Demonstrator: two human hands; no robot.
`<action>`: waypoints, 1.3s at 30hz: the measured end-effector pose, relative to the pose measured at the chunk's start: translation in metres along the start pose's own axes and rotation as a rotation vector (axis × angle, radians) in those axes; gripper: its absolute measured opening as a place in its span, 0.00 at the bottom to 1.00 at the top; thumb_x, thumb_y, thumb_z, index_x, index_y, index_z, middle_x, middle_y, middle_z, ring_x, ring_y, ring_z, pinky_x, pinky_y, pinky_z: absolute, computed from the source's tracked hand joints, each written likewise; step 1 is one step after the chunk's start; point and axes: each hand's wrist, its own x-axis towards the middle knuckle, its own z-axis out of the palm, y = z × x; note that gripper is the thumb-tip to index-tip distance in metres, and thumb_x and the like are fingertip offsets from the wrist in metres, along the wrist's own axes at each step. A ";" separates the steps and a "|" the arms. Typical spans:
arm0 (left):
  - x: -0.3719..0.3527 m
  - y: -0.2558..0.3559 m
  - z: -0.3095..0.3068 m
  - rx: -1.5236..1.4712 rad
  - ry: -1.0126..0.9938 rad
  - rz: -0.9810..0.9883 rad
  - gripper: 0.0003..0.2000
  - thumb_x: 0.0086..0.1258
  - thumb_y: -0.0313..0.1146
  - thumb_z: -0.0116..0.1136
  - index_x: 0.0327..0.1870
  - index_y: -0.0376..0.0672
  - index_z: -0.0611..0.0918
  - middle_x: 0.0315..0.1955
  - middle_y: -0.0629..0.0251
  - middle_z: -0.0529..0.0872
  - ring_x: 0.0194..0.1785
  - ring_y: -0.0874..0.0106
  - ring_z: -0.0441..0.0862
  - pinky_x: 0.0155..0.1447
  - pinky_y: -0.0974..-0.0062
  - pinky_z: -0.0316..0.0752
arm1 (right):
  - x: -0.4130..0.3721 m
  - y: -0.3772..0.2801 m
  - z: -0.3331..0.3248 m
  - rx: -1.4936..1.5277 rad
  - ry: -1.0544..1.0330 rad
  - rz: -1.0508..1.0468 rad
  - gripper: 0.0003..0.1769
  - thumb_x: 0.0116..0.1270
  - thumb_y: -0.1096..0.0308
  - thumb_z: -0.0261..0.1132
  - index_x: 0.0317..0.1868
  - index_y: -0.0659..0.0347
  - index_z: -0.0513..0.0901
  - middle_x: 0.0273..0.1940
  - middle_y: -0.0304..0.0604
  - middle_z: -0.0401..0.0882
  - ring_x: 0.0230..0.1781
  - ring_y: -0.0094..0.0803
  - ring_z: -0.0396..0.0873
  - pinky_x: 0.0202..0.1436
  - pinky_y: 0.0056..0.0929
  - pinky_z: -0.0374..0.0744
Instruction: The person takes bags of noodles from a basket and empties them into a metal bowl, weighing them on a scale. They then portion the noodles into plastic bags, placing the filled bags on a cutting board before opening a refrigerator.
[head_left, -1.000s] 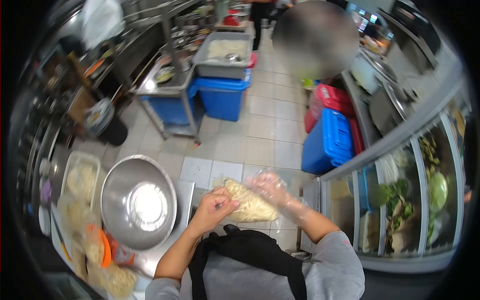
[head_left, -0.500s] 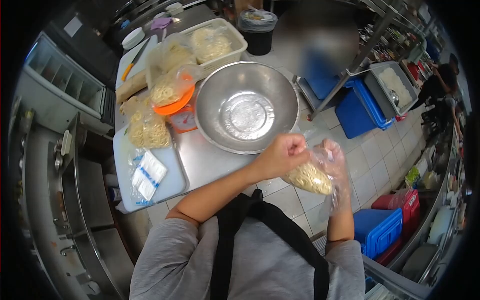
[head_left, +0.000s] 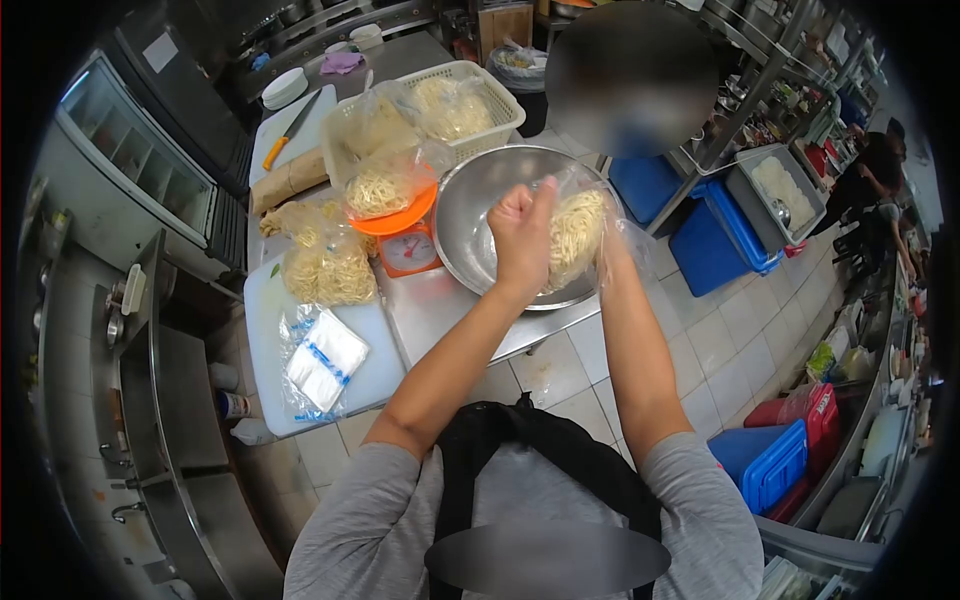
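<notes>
A clear plastic bag of pale noodles point(head_left: 575, 235) is held up over the large steel bowl point(head_left: 465, 215), between my two hands. My left hand point(head_left: 522, 235) is bare and closed in a fist at the bag's left side, thumb up. My right hand point(head_left: 613, 245) grips the bag from the right; clear plastic covers this hand, and its fingers are partly hidden. Left of the bowl, another bag of noodles point(head_left: 378, 192) rests on the orange pan of a kitchen scale point(head_left: 408, 250). More bagged noodles point(head_left: 330, 272) lie beside it.
A white cutting board point(head_left: 268, 350) carries a pack of plastic bags point(head_left: 327, 358). Behind the scale stands a cream basket point(head_left: 495, 90) with bagged noodles. A knife point(head_left: 290, 130) lies on the far board. A blurred person point(head_left: 630, 80) is beyond the bowl; blue bins point(head_left: 715, 240) stand right.
Both hands have moved forward and up with the bag of noodles, from in front of the bowl to over it. The bag has turned more upright. The view has shifted slightly.
</notes>
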 end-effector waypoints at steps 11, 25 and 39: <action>0.085 0.030 -0.040 0.080 -0.290 -0.423 0.11 0.59 0.42 0.61 0.26 0.50 0.71 0.12 0.81 0.64 0.20 0.85 0.61 0.29 0.84 0.56 | -0.054 0.011 0.001 -0.189 -0.369 0.112 0.41 0.51 0.54 0.67 0.61 0.66 0.60 0.51 0.51 0.73 0.45 0.42 0.77 0.43 0.38 0.80; 0.034 -0.041 -0.055 1.092 -0.797 0.092 0.09 0.55 0.28 0.58 0.38 0.42 0.78 0.28 0.63 0.82 0.30 0.70 0.79 0.36 0.77 0.72 | -0.002 -0.012 -0.002 -1.199 -0.176 -0.198 0.24 0.46 0.63 0.67 0.42 0.72 0.76 0.33 0.46 0.79 0.34 0.29 0.76 0.37 0.28 0.74; -0.051 0.032 -0.149 0.909 -0.511 0.031 0.13 0.60 0.30 0.57 0.45 0.36 0.77 0.43 0.56 0.80 0.48 0.62 0.77 0.54 0.72 0.69 | 0.054 -0.007 -0.063 -1.020 0.052 -0.273 0.09 0.53 0.74 0.63 0.33 0.73 0.79 0.25 0.41 0.79 0.20 0.23 0.74 0.20 0.22 0.70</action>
